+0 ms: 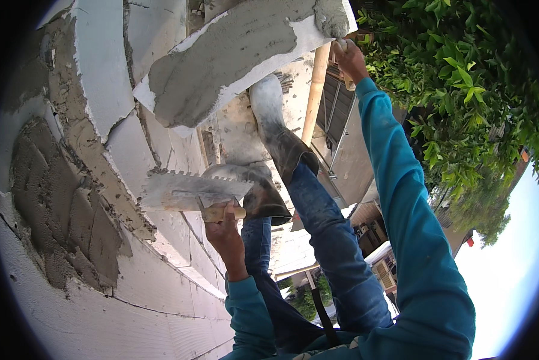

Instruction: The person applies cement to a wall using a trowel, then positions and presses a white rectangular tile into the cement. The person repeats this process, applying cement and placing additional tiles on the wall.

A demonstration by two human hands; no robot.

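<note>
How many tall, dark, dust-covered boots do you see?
2. One dark, dusty boot is on the right leg in blue jeans; the other boot, on the left leg, is partly hidden behind the notched metal trowel in the left hand.

No lettering, numbers, labels or signs can be read here.

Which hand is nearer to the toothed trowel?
Left. The left hand holds the toothed trowel; the right hand is farther away, at upper right, near the mortar-covered white block.
</note>
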